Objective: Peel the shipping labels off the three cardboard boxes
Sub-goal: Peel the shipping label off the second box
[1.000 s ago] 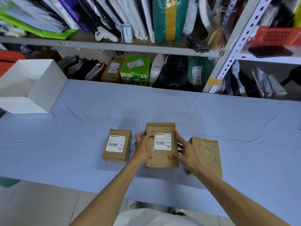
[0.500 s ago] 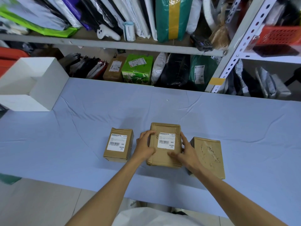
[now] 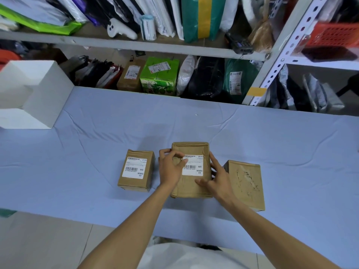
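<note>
Three brown cardboard boxes lie in a row on the blue cloth. The left box carries a white shipping label on top. The middle box also bears a label. My left hand rests on the middle box's left side, thumb and fingertips curled at the label's upper left corner. My right hand lies flat against that box's right edge, fingers straight. The right box has no label, only torn paper marks on top.
The blue-covered table stretches wide around the boxes. An open white box stands at the far left. Behind the table, metal shelves hold parcels, bags and a green carton. A red basket sits upper right.
My left hand's fingers have curled in from the middle box's left edge onto the label's upper left corner. The right hand keeps steadying the box's right side.
</note>
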### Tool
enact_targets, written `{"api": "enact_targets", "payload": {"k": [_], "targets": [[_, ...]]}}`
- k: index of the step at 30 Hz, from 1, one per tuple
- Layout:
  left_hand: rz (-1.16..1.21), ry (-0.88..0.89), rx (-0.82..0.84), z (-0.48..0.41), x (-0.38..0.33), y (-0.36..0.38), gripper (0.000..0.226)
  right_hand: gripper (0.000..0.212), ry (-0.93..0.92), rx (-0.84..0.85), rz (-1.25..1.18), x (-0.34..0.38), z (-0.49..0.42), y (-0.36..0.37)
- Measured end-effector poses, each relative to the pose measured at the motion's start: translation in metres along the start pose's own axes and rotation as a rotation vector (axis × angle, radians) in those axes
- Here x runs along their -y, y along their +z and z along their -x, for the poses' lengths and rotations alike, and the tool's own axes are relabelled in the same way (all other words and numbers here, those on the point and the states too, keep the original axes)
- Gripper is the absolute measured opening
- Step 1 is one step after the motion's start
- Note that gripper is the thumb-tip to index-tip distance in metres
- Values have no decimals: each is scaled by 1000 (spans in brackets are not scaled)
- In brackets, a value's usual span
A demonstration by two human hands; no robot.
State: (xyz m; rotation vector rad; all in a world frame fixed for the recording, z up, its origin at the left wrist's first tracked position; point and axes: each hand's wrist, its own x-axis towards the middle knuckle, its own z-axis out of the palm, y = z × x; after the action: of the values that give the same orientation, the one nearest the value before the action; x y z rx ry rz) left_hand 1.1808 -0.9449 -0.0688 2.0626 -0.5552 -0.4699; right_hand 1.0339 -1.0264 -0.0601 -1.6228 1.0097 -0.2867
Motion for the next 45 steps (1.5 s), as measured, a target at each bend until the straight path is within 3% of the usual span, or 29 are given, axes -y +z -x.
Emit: {"api": "enact_targets", "payload": {"k": [4,15,23,45], "targets": [[31,-3,-47,2,2,2,22,99,-4,14,6,0,0,0],[37,-19,-58,5,-1,5,12,100,-22,6,20,-2,3,2],[2,32,-66,12,0,4,25,100,-19,22,5,-2,4,0],[74,-2,26,23,3,3,38,100,-46,21,10,1,6,0]]}}
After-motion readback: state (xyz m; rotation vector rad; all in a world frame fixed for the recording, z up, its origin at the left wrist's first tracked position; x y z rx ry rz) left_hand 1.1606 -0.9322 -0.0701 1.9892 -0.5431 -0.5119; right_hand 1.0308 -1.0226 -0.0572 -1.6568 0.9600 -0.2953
